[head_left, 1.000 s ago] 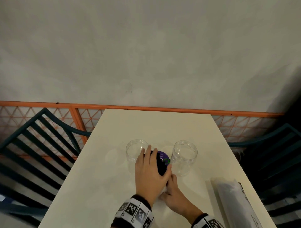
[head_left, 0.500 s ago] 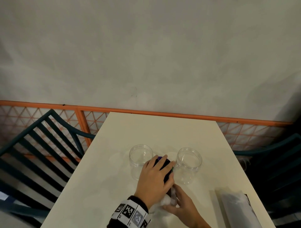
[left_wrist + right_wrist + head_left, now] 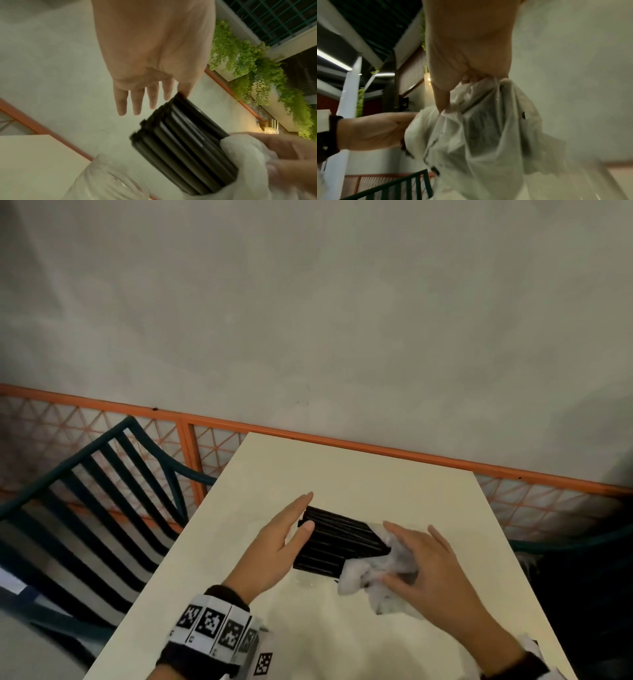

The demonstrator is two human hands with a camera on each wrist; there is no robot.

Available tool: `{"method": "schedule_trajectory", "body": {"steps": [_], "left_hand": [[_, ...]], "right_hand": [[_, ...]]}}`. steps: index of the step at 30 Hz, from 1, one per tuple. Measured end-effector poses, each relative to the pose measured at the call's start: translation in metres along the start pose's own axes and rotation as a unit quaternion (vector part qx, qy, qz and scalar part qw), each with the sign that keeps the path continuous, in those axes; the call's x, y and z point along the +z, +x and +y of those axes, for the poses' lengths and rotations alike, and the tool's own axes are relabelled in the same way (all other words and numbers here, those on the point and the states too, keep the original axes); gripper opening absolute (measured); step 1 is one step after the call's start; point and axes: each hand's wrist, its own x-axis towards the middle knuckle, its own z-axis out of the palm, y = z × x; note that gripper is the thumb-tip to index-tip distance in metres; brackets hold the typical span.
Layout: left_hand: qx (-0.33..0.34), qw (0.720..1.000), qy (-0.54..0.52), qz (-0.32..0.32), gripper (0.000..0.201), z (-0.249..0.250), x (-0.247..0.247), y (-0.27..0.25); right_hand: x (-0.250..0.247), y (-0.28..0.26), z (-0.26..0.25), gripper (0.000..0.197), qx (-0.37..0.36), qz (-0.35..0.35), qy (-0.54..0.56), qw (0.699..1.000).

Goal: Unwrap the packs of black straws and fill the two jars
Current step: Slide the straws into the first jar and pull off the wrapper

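A bundle of black straws [image 3: 337, 542] is held tilted over the white table [image 3: 325, 467], its left end bare. Crumpled white wrapper [image 3: 373, 570] still covers its right end, and my right hand [image 3: 411, 559] grips the bundle through that wrapper. My left hand [image 3: 294, 523] is at the bare end with straight fingers, the thumb touching the straws. In the left wrist view the straws [image 3: 185, 142] hang just above a clear jar [image 3: 106, 178], below my fingers [image 3: 137, 102]. The right wrist view shows the wrapper [image 3: 479, 128] bunched in my fingers [image 3: 441, 97]. The second jar is hidden.
A dark green slatted chair [image 3: 102, 491] stands left of the table, and another chair's rail [image 3: 565, 542] is at the right. An orange lattice fence [image 3: 376, 448] runs behind the table's far edge, below a plain grey wall.
The pack stood upright between the jars under my left palm. Now the wrapper is pushed back to the right end, the straws are bare and tilted, and my left hand has opened.
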Motion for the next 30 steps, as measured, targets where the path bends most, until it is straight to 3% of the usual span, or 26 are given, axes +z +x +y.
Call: {"method": "schedule_trajectory", "body": {"steps": [3, 7, 9, 12, 15, 19, 25, 30], "left_hand": [[0.006, 0.998, 0.063, -0.007, 0.057, 0.001, -0.009, 0.016], [-0.009, 0.994, 0.102, -0.049, 0.118, -0.01, 0.004, 0.036], [-0.004, 0.986, 0.158, -0.053, 0.133, -0.024, 0.019, 0.043], [-0.007, 0.983, 0.186, -0.006, 0.131, -0.047, 0.039, 0.049], [-0.033, 0.988, 0.142, 0.05, 0.118, -0.06, 0.051, 0.051], [-0.005, 0.988, 0.111, 0.108, 0.112, -0.076, 0.065, 0.051], [-0.022, 0.99, 0.098, 0.104, 0.097, -0.082, 0.072, 0.05], [-0.054, 0.993, 0.067, 0.078, 0.102, -0.084, 0.071, 0.052]], "right_hand": [[-0.023, 0.034, -0.004, 0.059, -0.086, 0.016, -0.193, 0.977], [-0.031, 0.081, -0.023, 0.055, -0.159, -0.023, -0.311, 0.937], [-0.032, 0.097, -0.036, 0.051, -0.161, -0.065, -0.344, 0.923], [-0.026, 0.114, -0.043, 0.049, -0.149, -0.147, -0.381, 0.901], [-0.016, 0.124, -0.045, 0.05, -0.163, -0.177, -0.416, 0.877], [-0.004, 0.137, -0.056, 0.043, -0.189, -0.22, -0.475, 0.831], [0.012, 0.148, -0.076, 0.025, -0.249, -0.245, -0.513, 0.784], [0.041, 0.148, -0.079, 0.02, -0.278, -0.264, -0.565, 0.731]]}}
